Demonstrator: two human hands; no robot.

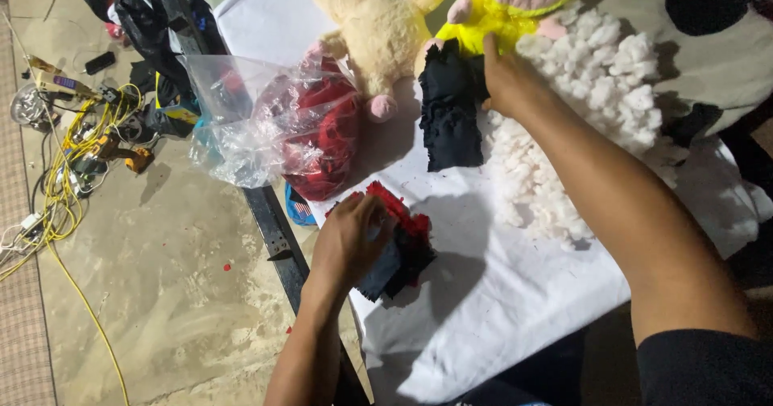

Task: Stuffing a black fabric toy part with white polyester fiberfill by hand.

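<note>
Only 1 view exists, a head-worn camera looking steeply down and forward over the person's own forearms. It sits close above the white-covered table [499,293], which fills the right and centre, while the concrete floor [161,277] falls away on the left, farther below.

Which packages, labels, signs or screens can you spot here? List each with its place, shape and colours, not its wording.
Clear plastic bag: at the table's left edge, crumpled and open, with red fabric inside.
Small dark flat device: on the floor at upper left; too small to tell whether it has a screen.
No labels or signs show.
</note>
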